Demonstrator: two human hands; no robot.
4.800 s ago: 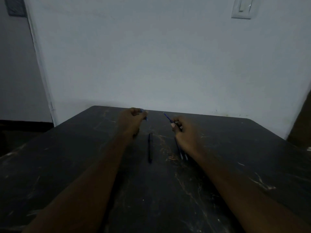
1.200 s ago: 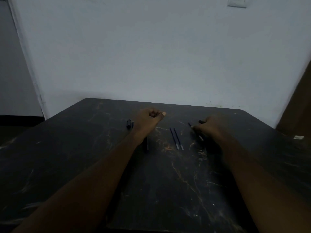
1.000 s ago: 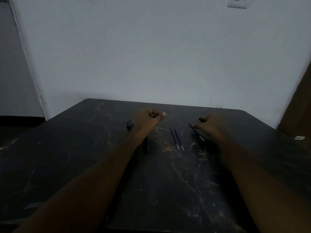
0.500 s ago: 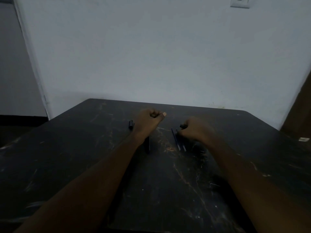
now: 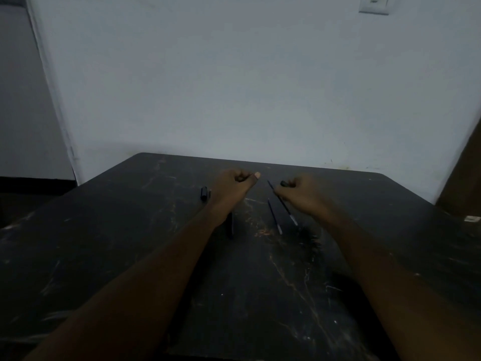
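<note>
On the dark scratched table point(image 5: 260, 295) my right hand point(image 5: 302, 195) pinches a thin blue pen refill point(image 5: 285, 207), which slants down towards me. A small black piece point(image 5: 283, 183) shows at its fingertips. A second thin refill point(image 5: 274, 217) lies flat on the table just left of the held one. My left hand point(image 5: 233, 187) is a fist with the thumb on top, and nothing shows inside it. A black pen barrel point(image 5: 230, 225) lies partly under my left wrist. Two small dark caps point(image 5: 205, 193) sit left of that hand.
The table's far edge meets a pale wall point(image 5: 247, 87). A light switch point(image 5: 374, 3) is high on the right. A brown panel point(image 5: 466, 178) stands at the right, with a small white object point(image 5: 471, 218) near the table's right edge.
My right hand came back from the right side to the refills in the middle and now holds one raised at a slant. My left fist has stayed in place.
</note>
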